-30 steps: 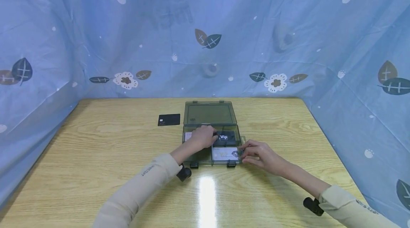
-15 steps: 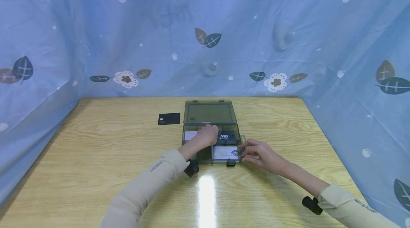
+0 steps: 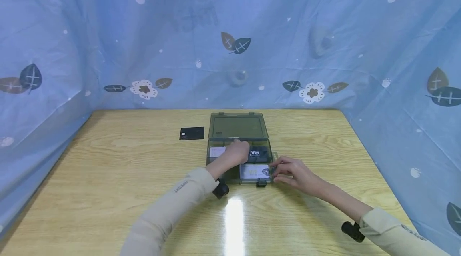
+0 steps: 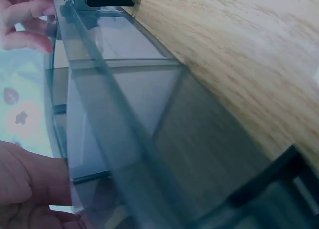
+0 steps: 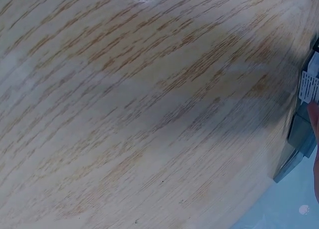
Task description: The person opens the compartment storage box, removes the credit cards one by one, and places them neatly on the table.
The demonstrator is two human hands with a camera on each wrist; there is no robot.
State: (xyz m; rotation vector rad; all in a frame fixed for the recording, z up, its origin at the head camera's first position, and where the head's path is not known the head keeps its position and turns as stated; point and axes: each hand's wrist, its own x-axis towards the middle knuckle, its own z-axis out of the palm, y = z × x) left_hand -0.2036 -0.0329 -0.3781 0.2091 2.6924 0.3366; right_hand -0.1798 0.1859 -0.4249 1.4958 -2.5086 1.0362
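Note:
A translucent green-grey divided box (image 3: 232,177) lies on the table, its lid (image 3: 237,128) folded back. My left hand (image 3: 238,151) reaches over the back row of compartments, fingers pointing down inside; their tips are hidden, so I cannot tell what they hold. Beside it, a black card marked Vip (image 3: 259,153) is in the back right compartment and a white card (image 3: 217,151) in the back left. A white VIP card (image 3: 253,171) lies in the front right compartment. My right hand (image 3: 293,174) grips the box's right side with curved fingertips, also partly visible in the left wrist view.
A black VIP card (image 3: 192,133) lies on the wooden table (image 3: 126,168), left of the lid. Black latches (image 3: 261,183) stick out at the box's front. Blue patterned cloth (image 3: 162,40) hangs behind and at both sides.
My left hand has shifted slightly to the right over the back compartments, uncovering more of the white card at back left. My right hand stays at the box's side.

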